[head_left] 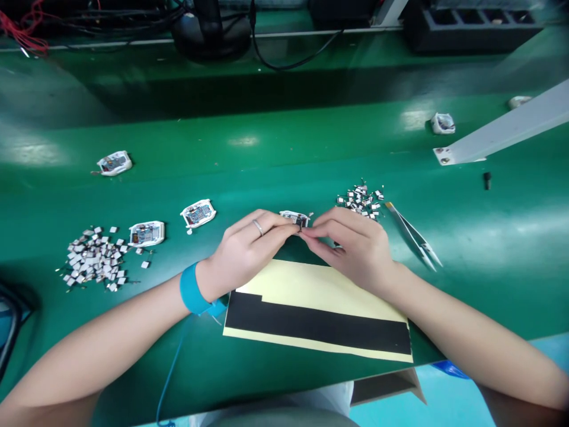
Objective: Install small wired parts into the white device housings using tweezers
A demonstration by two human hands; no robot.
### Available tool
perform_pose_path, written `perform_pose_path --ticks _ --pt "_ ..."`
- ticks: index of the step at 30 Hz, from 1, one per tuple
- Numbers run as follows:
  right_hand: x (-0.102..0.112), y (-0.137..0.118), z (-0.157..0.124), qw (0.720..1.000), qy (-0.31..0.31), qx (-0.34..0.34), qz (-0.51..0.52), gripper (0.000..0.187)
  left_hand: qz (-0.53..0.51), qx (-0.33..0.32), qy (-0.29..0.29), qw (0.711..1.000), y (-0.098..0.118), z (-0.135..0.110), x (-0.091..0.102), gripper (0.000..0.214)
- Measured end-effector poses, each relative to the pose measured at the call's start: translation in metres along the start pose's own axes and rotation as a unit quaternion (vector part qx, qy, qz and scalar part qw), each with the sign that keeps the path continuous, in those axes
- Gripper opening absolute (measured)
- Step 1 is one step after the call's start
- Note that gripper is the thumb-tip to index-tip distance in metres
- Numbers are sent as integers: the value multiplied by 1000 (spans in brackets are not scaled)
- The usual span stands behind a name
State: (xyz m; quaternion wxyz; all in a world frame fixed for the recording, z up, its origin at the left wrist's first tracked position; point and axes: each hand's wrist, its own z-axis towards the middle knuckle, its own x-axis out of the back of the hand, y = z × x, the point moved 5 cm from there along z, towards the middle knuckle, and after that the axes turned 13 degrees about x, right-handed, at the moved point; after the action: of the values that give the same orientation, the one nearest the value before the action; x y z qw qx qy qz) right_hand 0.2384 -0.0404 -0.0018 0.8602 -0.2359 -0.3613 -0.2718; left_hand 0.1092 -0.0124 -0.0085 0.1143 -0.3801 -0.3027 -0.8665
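My left hand (246, 246), with a ring and a blue wrist strap, pinches a small white-framed circuit board (294, 217) at the middle of the green table (284, 160). Fingertips of my right hand (355, 243) meet the same board from the right, closed on it. Beneath both hands lies a yellow backing sheet (306, 287) carrying a black strip (320, 326). A pile of tiny metal parts (362, 198) sits just beyond my right hand.
Tweezers (415, 237) lie right of my right hand. Three similar boards (198, 213) (146, 233) (114, 163) rest at left, beside a heap of small grey squares (95, 258). Another board (443, 123) and a white metal bar (502, 130) are at far right. Cables run along the back.
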Motion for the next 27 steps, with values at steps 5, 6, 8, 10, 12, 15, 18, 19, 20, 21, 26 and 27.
perform_pose_path --ticks 5,6,8,10,12,15,18,19,20,21,26,27 --pt "-10 17 -8 997 -46 -57 20 13 14 7 -15 1000 -9 2 -6 14" --pt "-14 23 -11 994 -73 -81 20 27 18 15 -17 1000 -12 3 -7 14" --pt "-22 34 -18 985 -119 -126 21 51 28 24 -25 999 -17 5 -12 13" --pt "-30 39 -22 977 -145 -147 45 51 39 23 -42 998 -21 5 -17 13" --pt "-35 40 -22 974 -153 -144 81 40 50 13 -62 997 -22 5 -21 14" --pt "-40 39 -20 972 -155 -131 117 38 60 -22 -97 993 -20 2 -24 14" --pt "-41 40 -20 971 -155 -132 127 38 78 -29 -127 988 -20 2 -25 14" --pt "-41 41 -20 971 -154 -132 130 38 87 -22 -131 987 -20 3 -26 14" --pt "-41 41 -20 971 -152 -130 132 37 97 -15 -132 986 -20 4 -26 14" --pt "-41 42 -20 971 -149 -129 133 37 106 -10 -132 986 -19 5 -26 15" --pt "-42 44 -23 971 -146 -141 130 35 113 8 -133 985 -19 7 -29 17" --pt "-42 44 -23 970 -146 -143 130 35 104 13 -133 986 -19 7 -29 18"
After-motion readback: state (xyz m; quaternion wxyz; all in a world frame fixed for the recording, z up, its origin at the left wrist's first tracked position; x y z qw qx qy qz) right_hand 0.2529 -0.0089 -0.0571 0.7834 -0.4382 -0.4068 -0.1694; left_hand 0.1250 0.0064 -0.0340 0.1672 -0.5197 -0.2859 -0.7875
